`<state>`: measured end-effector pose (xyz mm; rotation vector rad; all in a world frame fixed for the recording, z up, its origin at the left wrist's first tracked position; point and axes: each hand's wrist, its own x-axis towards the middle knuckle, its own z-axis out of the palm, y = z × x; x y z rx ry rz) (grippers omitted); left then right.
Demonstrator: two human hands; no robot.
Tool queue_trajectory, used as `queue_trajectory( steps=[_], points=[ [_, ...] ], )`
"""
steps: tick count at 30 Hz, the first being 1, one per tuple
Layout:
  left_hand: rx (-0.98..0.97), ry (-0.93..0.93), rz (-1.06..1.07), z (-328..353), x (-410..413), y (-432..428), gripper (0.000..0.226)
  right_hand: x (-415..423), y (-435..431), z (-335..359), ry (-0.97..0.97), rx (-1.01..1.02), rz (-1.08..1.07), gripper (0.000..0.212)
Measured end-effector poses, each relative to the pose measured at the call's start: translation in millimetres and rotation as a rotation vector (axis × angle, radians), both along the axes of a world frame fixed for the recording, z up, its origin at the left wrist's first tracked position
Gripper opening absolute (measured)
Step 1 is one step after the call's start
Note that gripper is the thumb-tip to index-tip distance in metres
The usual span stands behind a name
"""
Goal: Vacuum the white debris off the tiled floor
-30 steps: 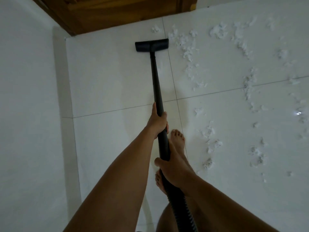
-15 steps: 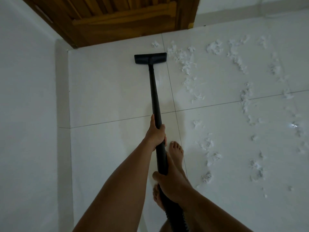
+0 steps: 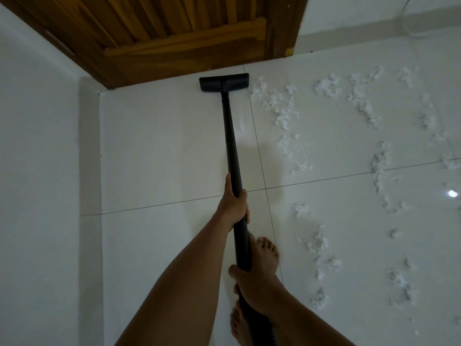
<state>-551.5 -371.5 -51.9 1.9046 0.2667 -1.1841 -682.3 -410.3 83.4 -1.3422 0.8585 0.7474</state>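
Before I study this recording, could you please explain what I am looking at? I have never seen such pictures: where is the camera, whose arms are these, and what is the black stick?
There is no machine here. A person wears a camera on the head, and it looks forward and down, so you see that person's own arms. Both hands hold a black vacuum tube. The left hand has its grip higher on the tube, and the right hand holds it lower. The floor nozzle at the tube's end rests on the tiled floor, close to a wooden door. Scattered on the tiles to the right of the nozzle lies white debris, like torn scraps. A bare foot stands beside the tube.
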Motion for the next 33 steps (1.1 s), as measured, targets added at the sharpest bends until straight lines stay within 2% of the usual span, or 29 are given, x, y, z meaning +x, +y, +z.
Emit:
queue_trajectory(
  steps=[8, 13, 17, 25, 33],
  points=[
    [0.026, -0.005, -0.003, 2, 7, -8, 0.071, 9, -8, 1, 0.033, -0.038, 0.046, 0.082],
    [0.029, 0.011, -0.004, 23, -19, 3, 0.07, -8, -2, 31, 0.008, -0.066, 0.122, 0.079],
    [0.031, 0.034, 0.009, 33, -32, 8, 0.069, -11, 0, 40, 0.056, -0.104, 0.161, 0.087],
    [0.038, 0.074, 0.026, 58, 10, -9, 0.071, 19, -14, 56, 0.037, -0.034, 0.096, 0.076],
    [0.083, 0.12, 0.009, 87, 71, -31, 0.073, 65, -28, 75, 0.081, 0.077, -0.071, 0.078]
  ],
)
